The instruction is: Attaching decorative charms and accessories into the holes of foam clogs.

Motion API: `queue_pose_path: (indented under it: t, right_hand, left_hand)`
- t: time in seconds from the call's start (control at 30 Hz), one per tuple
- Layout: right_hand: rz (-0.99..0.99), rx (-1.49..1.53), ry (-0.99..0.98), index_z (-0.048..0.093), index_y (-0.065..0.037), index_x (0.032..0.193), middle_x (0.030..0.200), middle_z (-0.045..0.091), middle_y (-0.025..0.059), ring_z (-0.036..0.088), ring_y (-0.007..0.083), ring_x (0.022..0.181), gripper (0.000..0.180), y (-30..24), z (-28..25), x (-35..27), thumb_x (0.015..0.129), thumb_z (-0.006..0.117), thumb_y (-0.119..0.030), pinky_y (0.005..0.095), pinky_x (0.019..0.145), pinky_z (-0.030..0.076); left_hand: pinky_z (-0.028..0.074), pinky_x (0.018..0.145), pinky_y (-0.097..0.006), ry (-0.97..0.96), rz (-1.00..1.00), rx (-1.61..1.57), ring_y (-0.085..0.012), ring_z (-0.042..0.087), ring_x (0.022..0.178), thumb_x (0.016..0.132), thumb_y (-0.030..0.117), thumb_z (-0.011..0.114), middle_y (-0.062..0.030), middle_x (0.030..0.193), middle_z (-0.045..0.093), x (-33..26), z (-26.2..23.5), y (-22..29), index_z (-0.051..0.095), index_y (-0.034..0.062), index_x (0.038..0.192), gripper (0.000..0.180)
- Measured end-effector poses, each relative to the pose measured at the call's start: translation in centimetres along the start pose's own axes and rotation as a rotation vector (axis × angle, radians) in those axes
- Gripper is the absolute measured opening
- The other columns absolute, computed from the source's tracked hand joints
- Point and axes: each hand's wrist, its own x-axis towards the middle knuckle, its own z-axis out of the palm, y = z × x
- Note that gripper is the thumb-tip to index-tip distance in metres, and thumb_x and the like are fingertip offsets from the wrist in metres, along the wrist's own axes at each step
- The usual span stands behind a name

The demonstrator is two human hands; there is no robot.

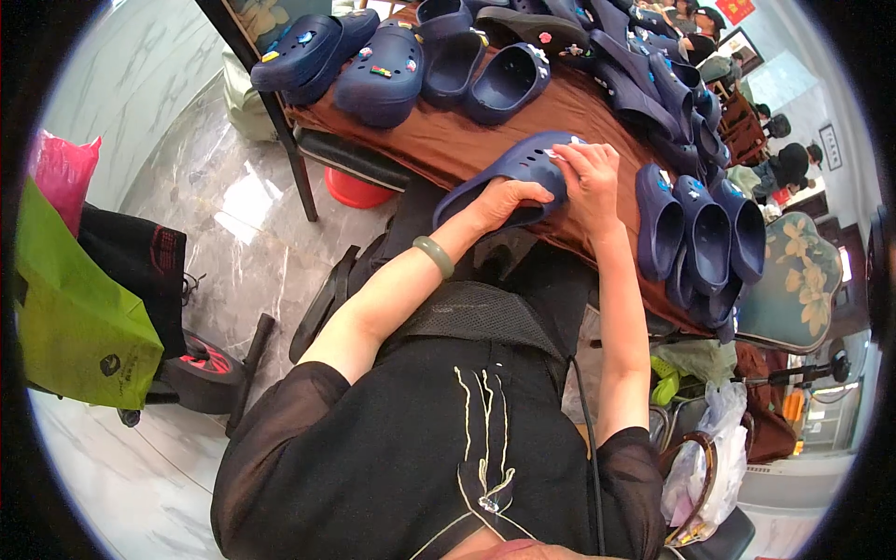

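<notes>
Navy clog [534,166] right in the fingers, over the near edge of the table. Left hand [506,200] grips it, thumb across the upper, other fingers mostly hidden. Right hand [592,177] at the toe end, fingers bent, tips on the holed upper; small white bit shows by them, can't tell if they pinch it. Green bangle [434,258] on the left wrist, just behind the left fingers. Brown cloth [583,110] on the table, just beyond the fingers. Upright clog row [702,233] to the right of the right fingers, charms on uppers. More clogs [381,75] past the left fingers, with colored charms. Red round item [357,189] low, left of the left fingers. Floral chair back [793,277] farther right. Seated people farthest off, upper right.
</notes>
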Motion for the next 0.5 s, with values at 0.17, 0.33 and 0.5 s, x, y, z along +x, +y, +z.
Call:
queue_pose_path:
  t: [0.17, 0.33, 0.5]
  right_hand:
    - [-0.072, 0.011, -0.114, 0.068, -0.012, 0.086, 0.083, 0.063, 0.0011, 0.057, 0.0197, 0.082, 0.011, 0.5, 1.2, 0.9, 0.076, 0.067, -0.014, 0.0356, 0.083, 0.037]
    - [-0.100, 0.076, -0.182, 0.069, -0.009, 0.087, 0.084, 0.064, 0.0034, 0.058, 0.0211, 0.082, 0.014, 0.7, 1.5, 1.2, 0.073, 0.068, -0.010, 0.0350, 0.080, 0.038]
    - [-0.180, 0.056, -0.351, 0.070, -0.013, 0.089, 0.090, 0.062, 0.0013, 0.054, 0.0210, 0.093, 0.014, -0.1, -0.2, 1.7, 0.076, 0.064, -0.014, 0.0384, 0.087, 0.036]
  left_hand:
    - [0.048, 0.075, -0.026, -0.027, -0.002, 0.004, -0.0124, 0.058, 0.085, 0.070, 0.006, 0.067, -0.0032, 0.094, 0.059, 0.3, -0.5, -0.2, 0.057, 0.0054, 0.101, 0.032]
    - [0.048, 0.074, -0.026, -0.050, 0.014, 0.025, -0.0128, 0.057, 0.083, 0.069, 0.009, 0.069, -0.0043, 0.092, 0.059, 0.3, -0.4, -0.3, 0.058, 0.0042, 0.097, 0.030]
    - [0.046, 0.070, -0.024, -0.077, -0.043, 0.028, -0.0111, 0.056, 0.081, 0.069, 0.006, 0.066, -0.0013, 0.089, 0.058, 0.3, -1.0, -0.7, 0.057, 0.0072, 0.098, 0.030]
